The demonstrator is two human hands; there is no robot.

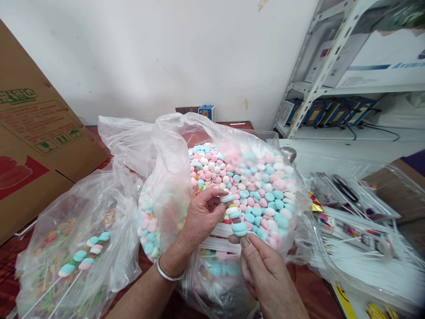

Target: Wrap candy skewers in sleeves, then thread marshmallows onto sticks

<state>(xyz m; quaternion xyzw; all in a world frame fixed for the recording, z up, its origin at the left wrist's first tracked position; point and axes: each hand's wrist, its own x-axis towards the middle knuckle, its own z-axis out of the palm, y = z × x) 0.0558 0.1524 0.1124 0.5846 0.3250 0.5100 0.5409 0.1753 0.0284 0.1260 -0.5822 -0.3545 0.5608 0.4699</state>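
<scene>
My left hand (204, 212), with a bangle at the wrist, pinches a small blue-and-white marshmallow (226, 198) between thumb and forefinger. Just below and to the right, my right hand (262, 266) is closed on a marshmallow skewer (239, 229), whose stick is mostly hidden by the fingers. Blue-and-white marshmallows show on it, with a darker piece between them. Under both hands lies a large clear plastic bag (171, 155), its mouth open on loose pink, blue and white marshmallows (255, 208). A bundle of white sticks (221, 230) rests in front of them.
On the left, two finished-looking marshmallow skewers (89, 252) lie on another plastic bag (122, 199) of colourful sweets. A cardboard box (40, 119) stands behind it. To the right are a clear tray (327, 266) with white sticks and packets, black scissors (345, 188) and a metal shelf (318, 84).
</scene>
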